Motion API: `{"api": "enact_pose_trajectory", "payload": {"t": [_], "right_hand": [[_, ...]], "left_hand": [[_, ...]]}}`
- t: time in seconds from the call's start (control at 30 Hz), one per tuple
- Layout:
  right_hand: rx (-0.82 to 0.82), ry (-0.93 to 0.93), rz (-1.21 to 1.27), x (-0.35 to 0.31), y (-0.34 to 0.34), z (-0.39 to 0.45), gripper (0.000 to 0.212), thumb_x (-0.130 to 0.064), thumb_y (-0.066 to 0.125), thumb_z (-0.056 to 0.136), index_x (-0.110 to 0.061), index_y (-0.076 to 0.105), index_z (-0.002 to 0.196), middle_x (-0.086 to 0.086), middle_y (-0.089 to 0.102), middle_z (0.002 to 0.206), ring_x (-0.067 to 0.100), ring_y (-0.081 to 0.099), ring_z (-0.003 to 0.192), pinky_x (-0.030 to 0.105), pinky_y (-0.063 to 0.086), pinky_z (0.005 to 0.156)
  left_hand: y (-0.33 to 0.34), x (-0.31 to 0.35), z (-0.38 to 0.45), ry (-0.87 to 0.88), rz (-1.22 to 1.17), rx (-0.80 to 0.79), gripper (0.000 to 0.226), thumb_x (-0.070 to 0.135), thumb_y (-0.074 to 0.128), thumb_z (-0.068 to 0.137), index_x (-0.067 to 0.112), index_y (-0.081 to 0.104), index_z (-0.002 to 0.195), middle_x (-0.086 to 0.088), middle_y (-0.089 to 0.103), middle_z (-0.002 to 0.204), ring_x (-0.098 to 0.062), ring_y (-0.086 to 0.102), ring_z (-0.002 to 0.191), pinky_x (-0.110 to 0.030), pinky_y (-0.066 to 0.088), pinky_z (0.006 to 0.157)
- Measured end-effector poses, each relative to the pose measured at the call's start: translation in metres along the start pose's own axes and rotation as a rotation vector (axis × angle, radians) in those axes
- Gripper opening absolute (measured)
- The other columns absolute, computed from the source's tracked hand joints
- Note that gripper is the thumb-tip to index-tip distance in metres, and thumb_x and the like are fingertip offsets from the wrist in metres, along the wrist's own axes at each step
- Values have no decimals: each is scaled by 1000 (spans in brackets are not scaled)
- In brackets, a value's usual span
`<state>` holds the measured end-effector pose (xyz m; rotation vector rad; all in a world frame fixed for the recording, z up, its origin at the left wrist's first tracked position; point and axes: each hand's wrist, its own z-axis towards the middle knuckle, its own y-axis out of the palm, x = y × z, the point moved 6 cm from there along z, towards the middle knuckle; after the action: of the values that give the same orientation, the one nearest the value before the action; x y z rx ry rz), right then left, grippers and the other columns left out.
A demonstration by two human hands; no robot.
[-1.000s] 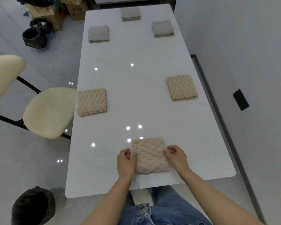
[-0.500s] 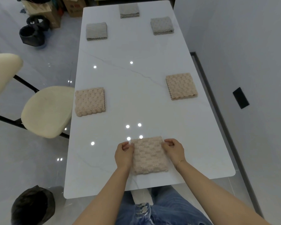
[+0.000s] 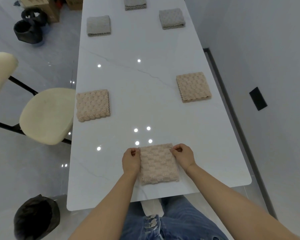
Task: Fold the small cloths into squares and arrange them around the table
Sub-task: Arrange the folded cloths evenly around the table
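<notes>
A folded pink cloth (image 3: 157, 165) lies at the near end of the white table (image 3: 206, 153). My left hand (image 3: 131, 160) pinches its far left corner and my right hand (image 3: 183, 155) pinches its far right corner. Two more folded pink cloths lie flat, the left pink cloth (image 3: 93, 105) by the left edge and the right pink cloth (image 3: 193, 86) near the right edge. At the far end rest three folded grey ones: the left grey cloth (image 3: 98, 25), the middle grey cloth (image 3: 135, 3) and the right grey cloth (image 3: 171, 19).
A cream chair (image 3: 47, 115) stands against the table's left side. A dark bag (image 3: 35, 217) sits on the floor at lower left, and black pots (image 3: 29, 26) and cardboard boxes at the far left. A white wall (image 3: 267, 66) runs close along the right.
Both hands have slid from the cloth's near sides up to its far corners. The cloth has stayed at the near end of the table.
</notes>
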<state>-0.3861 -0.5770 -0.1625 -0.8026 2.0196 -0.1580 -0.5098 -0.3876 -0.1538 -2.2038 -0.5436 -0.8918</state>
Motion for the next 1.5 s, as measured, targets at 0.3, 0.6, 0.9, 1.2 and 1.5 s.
{"api": "enact_pose_trajectory", "payload": {"t": [0.3,0.6,0.9,1.2,1.5], "right_hand": [[-123,82,120,32,-12,-38,22,-15,66,87,-13,60,108,-2,61,95,14,58,89,28,49,88],[-174,72,112,38,-2,-44,22,-8,68,85,-16,61,104,-3,63,93,15,60,90,16,47,79],[-134,-40,-16,24,-10,-48,24,-14,62,89,-15,60,113,0,62,104,2,55,85,7,43,70],[-69,-534,-655,-48,8,-61,60,-46,43,93,-17,34,145,-1,32,151,15,31,137,23,17,110],[169,-519,-801,-101,118,-125,72,-59,24,90,-17,27,149,4,20,157,20,26,142,37,23,116]], "left_hand": [[-11,-29,-28,-77,-12,-115,20,24,63,90,15,53,106,4,58,97,-11,56,90,-22,43,79],[-7,-38,-41,-102,-40,-98,14,19,64,89,15,56,100,0,61,95,-13,58,88,-23,48,79],[-21,-28,-44,-16,41,-36,33,24,65,89,14,54,118,-2,60,114,-13,55,98,-24,44,85],[-74,28,-20,662,653,26,50,41,44,96,20,42,141,-2,37,149,-21,33,137,-39,25,112],[-179,29,29,972,876,-97,58,45,32,96,20,30,147,-5,23,156,-18,15,144,-38,5,118]]}}
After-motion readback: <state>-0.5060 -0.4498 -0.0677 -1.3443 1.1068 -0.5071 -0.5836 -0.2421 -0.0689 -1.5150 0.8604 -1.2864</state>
